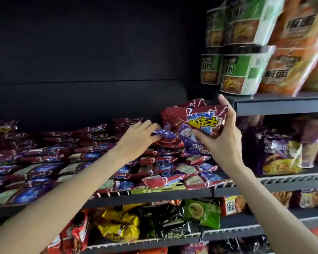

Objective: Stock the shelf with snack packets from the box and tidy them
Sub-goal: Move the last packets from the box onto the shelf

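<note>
At the bottom of the frame, lower shelves (228, 230) carry crumpled yellow, green and red bags (121, 224). Above them the middle shelf (154, 196) is covered with flat, glossy dark-red snack packets (44, 162) lying in overlapping rows. Right of centre, the right hand (222, 136) grips one red packet (200, 120) upright, fingers curled round its edge. The left hand (138, 138) rests on the pile beside it, fingers bent, pinching a purple packet corner (163, 133). At upper right, green noodle tubs (237, 70) and orange pouches (290, 70) crowd a grey shelf (283, 105); behind, a black back panel (81, 52)
</note>
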Available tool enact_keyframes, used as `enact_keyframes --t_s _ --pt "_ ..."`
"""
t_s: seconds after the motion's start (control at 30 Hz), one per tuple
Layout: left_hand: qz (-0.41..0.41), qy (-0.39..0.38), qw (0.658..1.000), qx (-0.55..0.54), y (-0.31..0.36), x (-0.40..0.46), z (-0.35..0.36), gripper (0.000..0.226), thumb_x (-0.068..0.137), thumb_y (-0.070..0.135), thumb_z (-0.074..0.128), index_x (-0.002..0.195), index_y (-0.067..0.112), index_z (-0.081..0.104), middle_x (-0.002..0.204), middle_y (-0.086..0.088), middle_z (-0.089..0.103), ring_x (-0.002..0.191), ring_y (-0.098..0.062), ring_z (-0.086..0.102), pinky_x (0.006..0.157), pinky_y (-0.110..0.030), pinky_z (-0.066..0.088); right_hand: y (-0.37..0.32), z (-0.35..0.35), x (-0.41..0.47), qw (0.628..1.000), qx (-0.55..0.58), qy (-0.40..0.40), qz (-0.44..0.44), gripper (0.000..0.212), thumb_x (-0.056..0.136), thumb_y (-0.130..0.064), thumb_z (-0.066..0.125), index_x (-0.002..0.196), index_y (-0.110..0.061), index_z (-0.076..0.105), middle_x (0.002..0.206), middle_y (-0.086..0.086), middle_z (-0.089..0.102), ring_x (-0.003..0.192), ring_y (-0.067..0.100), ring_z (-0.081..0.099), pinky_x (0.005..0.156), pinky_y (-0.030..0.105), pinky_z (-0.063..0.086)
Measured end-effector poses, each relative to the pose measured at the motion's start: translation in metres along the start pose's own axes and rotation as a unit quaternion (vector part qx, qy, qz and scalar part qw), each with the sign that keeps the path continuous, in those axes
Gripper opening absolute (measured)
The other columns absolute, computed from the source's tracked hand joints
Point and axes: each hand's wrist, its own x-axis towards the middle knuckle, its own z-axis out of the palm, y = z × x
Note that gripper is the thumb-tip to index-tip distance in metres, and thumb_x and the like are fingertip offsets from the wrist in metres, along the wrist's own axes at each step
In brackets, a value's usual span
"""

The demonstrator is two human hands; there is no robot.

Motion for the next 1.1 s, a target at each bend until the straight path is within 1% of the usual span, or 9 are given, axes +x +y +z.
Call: enact_keyframes --t_s 0.1,0.2,0.33,0.5,0.63,0.73,0.83,0.93,1.1 --pt "0.008 -0.051 0.994 -0.096 0.003 -0.001 0.011 0.053 0.065 0.01 0.082 0.113 0.027 0.066 0.125 -0.004 0.056 0.11 -0.022 0.052 0.085 -0.038 0.053 0.012 0.007 0.008 0.999 0.001 -0.03 -0.011 0.087 0.069 -0.05 0.068 0.139 -0.046 0.016 0.101 -0.029 0.054 0.086 -0.016 0.057 0.076 0.002 0.044" --pt "-0.045 -0.095 0.97 -0.217 -0.003 -0.014 0.016 0.064 0.077 0.019 0.075 0.132 0.034 0.048 0.142 0.005 0.039 0.129 -0.008 0.034 0.106 -0.029 0.034 0.023 0.016 0.011 0.999 0.003 -0.045 -0.015 0.087 0.07 -0.05 0.067 0.139 -0.045 0.015 0.106 -0.015 0.059 0.091 -0.004 0.06 0.078 0.007 0.047" --pt "-0.193 -0.111 0.924 -0.312 -0.021 -0.03 0.015 0.083 0.077 0.029 0.075 0.142 0.043 0.025 0.15 0.016 0.024 0.134 0.0 0.024 0.113 -0.032 0.023 0.036 0.023 0.016 0.999 0.018 -0.049 -0.004 0.089 0.071 -0.044 0.072 0.14 -0.045 0.016 0.108 -0.011 0.061 0.095 0.0 0.063 0.083 0.018 0.052" --pt "-0.203 -0.214 0.859 -0.419 -0.039 -0.034 0.031 0.089 0.08 0.031 0.072 0.138 0.061 0.012 0.152 0.028 0.009 0.14 0.002 0.011 0.116 -0.04 0.019 0.042 0.027 0.024 0.999 0.013 -0.029 -0.006 0.091 0.073 -0.033 0.078 0.14 -0.044 0.017 0.112 -0.011 0.058 0.099 0.002 0.062 0.084 0.023 0.053" --pt "-0.102 -0.189 0.934 -0.286 -0.034 -0.019 0.038 0.076 0.08 0.049 0.066 0.138 0.056 0.017 0.146 0.02 0.031 0.133 0.0 0.028 0.115 -0.044 0.007 0.045 0.032 0.03 1.0 0.019 -0.009 0.003 0.091 0.073 -0.031 0.078 0.144 -0.036 0.021 0.11 -0.015 0.056 0.099 0.001 0.063 0.085 0.023 0.053" --pt "-0.005 -0.121 0.978 -0.17 -0.034 -0.027 0.044 0.081 0.079 0.052 0.06 0.143 0.05 0.011 0.138 0.002 0.05 0.122 -0.018 0.052 0.104 -0.041 0.034 0.047 0.037 0.031 1.0 0.018 -0.011 0.009 0.092 0.074 -0.031 0.079 0.144 -0.037 0.02 0.109 -0.013 0.058 0.098 0.001 0.063 0.084 0.021 0.053" --pt "0.012 -0.077 0.99 -0.12 -0.037 -0.037 0.039 0.074 0.079 0.054 0.051 0.144 0.042 0.02 0.127 -0.001 0.059 0.105 -0.021 0.064 0.082 -0.037 0.055 0.048 0.042 0.03 1.0 0.001 -0.022 0.004 0.091 0.075 -0.033 0.078 0.143 -0.042 0.018 0.11 -0.012 0.06 0.097 0.0 0.063 0.083 0.018 0.052" --pt "-0.001 -0.093 0.993 -0.071 -0.039 -0.027 0.02 0.064 0.085 0.066 0.032 0.143 0.041 0.025 0.121 0.003 0.062 0.091 -0.015 0.067 0.062 -0.027 0.056 0.049 0.049 0.032 0.999 -0.03 -0.033 -0.009 0.092 0.075 -0.035 0.078 0.144 -0.04 0.017 0.111 -0.012 0.06 0.097 0.005 0.064 0.083 0.027 0.055" --pt "-0.033 -0.187 0.981 -0.047 -0.041 0.013 0.011 0.069 0.082 0.074 0.035 0.143 0.045 0.025 0.137 0.007 0.048 0.112 -0.014 0.057 0.077 -0.026 0.044 0.052 0.05 0.035 0.998 -0.055 -0.017 -0.013 0.09 0.076 -0.035 0.077 0.145 -0.038 0.018 0.113 -0.011 0.059 0.1 0.008 0.064 0.083 0.031 0.056"
